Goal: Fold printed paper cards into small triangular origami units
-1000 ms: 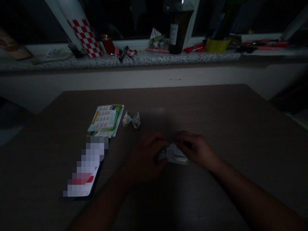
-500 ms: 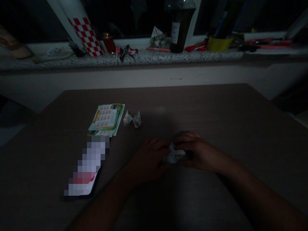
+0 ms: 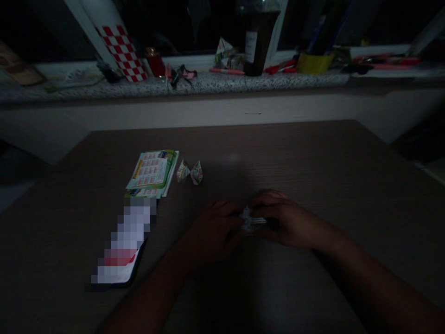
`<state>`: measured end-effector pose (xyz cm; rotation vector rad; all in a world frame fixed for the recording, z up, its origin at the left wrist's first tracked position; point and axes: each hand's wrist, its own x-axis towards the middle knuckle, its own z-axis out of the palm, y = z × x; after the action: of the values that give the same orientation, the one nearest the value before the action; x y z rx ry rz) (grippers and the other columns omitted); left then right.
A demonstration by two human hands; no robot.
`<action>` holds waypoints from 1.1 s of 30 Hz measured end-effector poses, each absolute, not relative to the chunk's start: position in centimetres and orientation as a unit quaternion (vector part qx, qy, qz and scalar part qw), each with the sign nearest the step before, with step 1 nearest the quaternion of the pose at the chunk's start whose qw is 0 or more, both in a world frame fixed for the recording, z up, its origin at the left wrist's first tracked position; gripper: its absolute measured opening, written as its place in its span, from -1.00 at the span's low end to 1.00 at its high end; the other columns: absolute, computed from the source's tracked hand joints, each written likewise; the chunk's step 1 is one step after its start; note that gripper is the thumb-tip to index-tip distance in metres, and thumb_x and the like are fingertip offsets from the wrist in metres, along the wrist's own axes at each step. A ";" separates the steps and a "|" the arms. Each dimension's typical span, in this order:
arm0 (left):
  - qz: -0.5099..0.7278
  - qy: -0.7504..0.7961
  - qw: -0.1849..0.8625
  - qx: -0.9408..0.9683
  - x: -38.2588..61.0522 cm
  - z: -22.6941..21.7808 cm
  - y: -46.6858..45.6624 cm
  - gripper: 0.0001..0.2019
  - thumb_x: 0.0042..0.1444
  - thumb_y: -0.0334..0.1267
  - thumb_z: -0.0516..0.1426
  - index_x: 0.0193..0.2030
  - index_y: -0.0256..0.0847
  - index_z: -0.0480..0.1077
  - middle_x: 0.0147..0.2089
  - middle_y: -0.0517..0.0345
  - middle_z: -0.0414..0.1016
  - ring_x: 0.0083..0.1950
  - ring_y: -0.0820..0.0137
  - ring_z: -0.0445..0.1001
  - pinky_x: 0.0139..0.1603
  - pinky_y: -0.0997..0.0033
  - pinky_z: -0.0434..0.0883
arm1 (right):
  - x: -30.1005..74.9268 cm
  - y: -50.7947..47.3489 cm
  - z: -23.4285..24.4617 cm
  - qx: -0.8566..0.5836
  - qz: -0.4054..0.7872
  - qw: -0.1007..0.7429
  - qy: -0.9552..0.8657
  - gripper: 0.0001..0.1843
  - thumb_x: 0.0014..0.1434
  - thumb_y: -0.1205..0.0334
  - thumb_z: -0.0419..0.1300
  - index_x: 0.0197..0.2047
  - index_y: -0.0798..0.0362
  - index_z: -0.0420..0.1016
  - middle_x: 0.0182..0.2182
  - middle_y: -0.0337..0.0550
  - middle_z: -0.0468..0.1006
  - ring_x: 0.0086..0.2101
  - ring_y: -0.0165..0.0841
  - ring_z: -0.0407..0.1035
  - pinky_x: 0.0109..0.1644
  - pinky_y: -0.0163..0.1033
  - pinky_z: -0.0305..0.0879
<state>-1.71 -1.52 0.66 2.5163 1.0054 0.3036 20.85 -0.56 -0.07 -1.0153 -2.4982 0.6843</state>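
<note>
A small folded piece of printed paper (image 3: 247, 221) lies between my two hands, low over the table. My left hand (image 3: 217, 229) is closed on its left side, thumb near and fingers on the far side. On the right, my right hand (image 3: 278, 218) grips the other side, its fingers curled over the far edge. Much of the paper is hidden by my fingers, and the light is dim. Farther off to the left stands a finished-looking folded paper shape (image 3: 189, 172) with two pointed halves, apart from both hands.
A stack of printed calendar cards (image 3: 151, 171) lies on the table (image 3: 295, 153) at left, with a phone (image 3: 121, 246), its screen blurred, just below. Along the granite sill (image 3: 205, 83) stand a checkered tube (image 3: 125, 53), a dark bottle (image 3: 255, 46), a yellow holder (image 3: 314, 62) and pens.
My fingers have closed in further over the folded paper, so less of it shows. My left thumb has shifted up onto it slightly. The rest of the scene shifts a little left.
</note>
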 end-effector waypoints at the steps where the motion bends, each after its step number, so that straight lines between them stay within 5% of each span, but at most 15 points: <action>1: 0.111 0.363 0.203 0.903 -1.7 0.7 -1.5 -0.82 0.22 -0.24 0.08 -0.12 -0.13 0.48 0.00 0.11 0.43 0.06 0.26 0.32 0.10 0.17 0.24 | 20.9 -0.6 -0.1 -0.359 0.242 0.181 -0.883 -0.74 0.09 0.18 0.31 -0.11 -0.04 0.56 -0.14 -0.14 0.53 -0.07 -0.25 0.36 0.06 -0.10 0.19; 10: 0.037 0.357 0.132 0.924 -2.1 1.8 -1.4 -0.81 0.23 -0.25 0.06 -0.30 -0.18 0.49 -0.26 0.14 0.47 -0.16 0.30 0.38 -0.05 0.17 0.24 | 20.8 -0.7 0.2 -0.363 0.218 0.175 -0.889 -0.70 0.05 0.31 0.28 -0.09 0.01 0.54 -0.12 -0.12 0.54 -0.07 -0.22 0.35 0.09 -0.06 0.17; 33: 0.030 0.455 0.060 0.888 0.2 -0.1 -1.8 -0.80 0.25 -0.29 -0.03 -0.24 -0.28 0.40 -0.24 -0.02 0.48 -0.17 0.20 0.43 -0.10 0.14 0.33 | 20.4 -0.4 -1.1 -0.378 0.188 0.197 -0.885 -0.90 0.17 0.31 0.21 -0.21 0.02 0.53 -0.17 -0.12 0.56 -0.10 -0.24 0.38 0.06 -0.06 0.20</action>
<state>0.20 -1.85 -0.13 2.6873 1.3777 0.0893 20.37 -0.36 -1.07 -1.0576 -2.4776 0.5261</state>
